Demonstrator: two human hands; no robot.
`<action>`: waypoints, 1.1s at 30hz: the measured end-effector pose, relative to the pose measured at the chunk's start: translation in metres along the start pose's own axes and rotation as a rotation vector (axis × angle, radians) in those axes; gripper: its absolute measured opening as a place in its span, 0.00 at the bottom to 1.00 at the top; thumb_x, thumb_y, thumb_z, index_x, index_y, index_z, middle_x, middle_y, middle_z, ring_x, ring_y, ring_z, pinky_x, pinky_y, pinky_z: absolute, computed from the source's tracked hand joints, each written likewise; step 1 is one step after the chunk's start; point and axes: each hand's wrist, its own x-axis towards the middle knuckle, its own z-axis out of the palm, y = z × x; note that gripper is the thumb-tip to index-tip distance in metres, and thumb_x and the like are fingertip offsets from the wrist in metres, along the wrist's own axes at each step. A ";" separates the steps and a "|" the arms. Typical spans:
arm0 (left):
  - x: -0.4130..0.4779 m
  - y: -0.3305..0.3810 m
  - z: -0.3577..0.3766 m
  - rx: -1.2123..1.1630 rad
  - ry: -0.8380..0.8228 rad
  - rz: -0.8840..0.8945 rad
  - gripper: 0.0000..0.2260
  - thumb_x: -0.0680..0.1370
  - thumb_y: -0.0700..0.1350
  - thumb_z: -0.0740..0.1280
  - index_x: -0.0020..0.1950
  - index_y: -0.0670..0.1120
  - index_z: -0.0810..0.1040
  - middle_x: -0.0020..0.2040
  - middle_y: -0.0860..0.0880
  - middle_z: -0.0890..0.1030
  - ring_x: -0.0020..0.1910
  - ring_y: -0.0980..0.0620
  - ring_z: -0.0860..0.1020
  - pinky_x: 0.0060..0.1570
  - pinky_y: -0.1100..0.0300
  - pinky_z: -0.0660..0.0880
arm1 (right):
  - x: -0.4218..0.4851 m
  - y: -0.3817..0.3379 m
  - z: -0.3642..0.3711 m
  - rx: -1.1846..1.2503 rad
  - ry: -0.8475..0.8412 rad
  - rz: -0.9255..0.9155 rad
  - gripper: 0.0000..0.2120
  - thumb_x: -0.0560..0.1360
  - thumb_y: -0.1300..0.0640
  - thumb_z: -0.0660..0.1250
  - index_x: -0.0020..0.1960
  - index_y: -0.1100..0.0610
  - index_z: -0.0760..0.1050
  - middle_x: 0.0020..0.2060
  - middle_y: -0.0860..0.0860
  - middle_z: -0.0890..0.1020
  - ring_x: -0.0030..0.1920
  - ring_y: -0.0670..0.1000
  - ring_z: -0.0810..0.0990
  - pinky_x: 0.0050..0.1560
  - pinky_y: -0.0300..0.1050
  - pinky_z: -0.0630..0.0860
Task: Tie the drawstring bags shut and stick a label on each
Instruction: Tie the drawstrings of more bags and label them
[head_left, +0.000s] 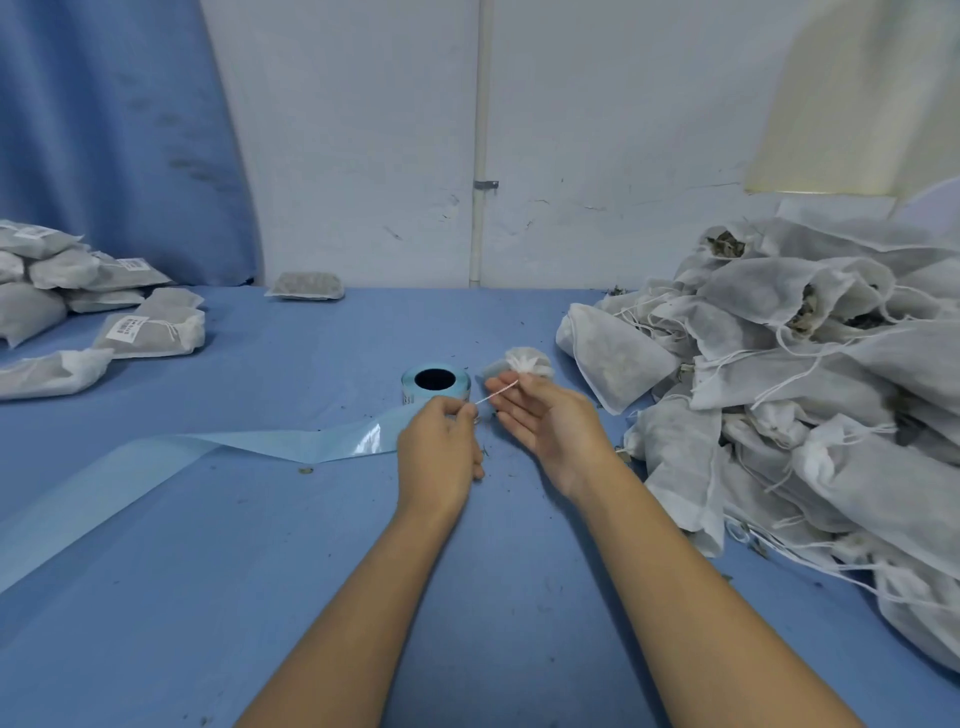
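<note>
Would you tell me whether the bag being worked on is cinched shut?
Shut: the bag's mouth is gathered tight, its drawstring stretched between both hands.

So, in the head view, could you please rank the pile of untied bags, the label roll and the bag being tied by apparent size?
1. Pile of untied bags, by far the largest.
2. Label roll and bag being tied: look alike, so unranked.

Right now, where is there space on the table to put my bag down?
Bare cloth lies near you, between the liner strip and the big bag pile. More lies behind the label roll, toward the wall. The right side and the far left stack are crowded.
</note>
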 end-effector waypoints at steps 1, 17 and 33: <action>0.001 -0.003 -0.003 0.063 0.024 0.045 0.08 0.79 0.44 0.61 0.48 0.41 0.77 0.29 0.47 0.77 0.24 0.59 0.74 0.28 0.70 0.70 | 0.000 0.000 -0.001 -0.022 0.004 -0.002 0.10 0.79 0.59 0.58 0.45 0.56 0.78 0.39 0.49 0.85 0.42 0.46 0.82 0.51 0.39 0.76; -0.007 0.012 0.006 0.014 -0.170 0.360 0.09 0.80 0.35 0.57 0.57 0.40 0.75 0.61 0.53 0.72 0.56 0.62 0.71 0.58 0.64 0.69 | -0.008 0.006 0.002 -1.434 0.300 -0.696 0.08 0.74 0.59 0.58 0.42 0.58 0.76 0.43 0.48 0.79 0.47 0.52 0.73 0.40 0.46 0.66; 0.000 0.008 0.005 -0.089 -0.135 0.230 0.07 0.82 0.43 0.53 0.47 0.44 0.67 0.42 0.44 0.76 0.39 0.52 0.73 0.46 0.52 0.74 | -0.011 0.013 0.001 -0.900 0.248 -0.738 0.19 0.70 0.57 0.55 0.51 0.47 0.82 0.51 0.46 0.81 0.52 0.39 0.72 0.53 0.34 0.68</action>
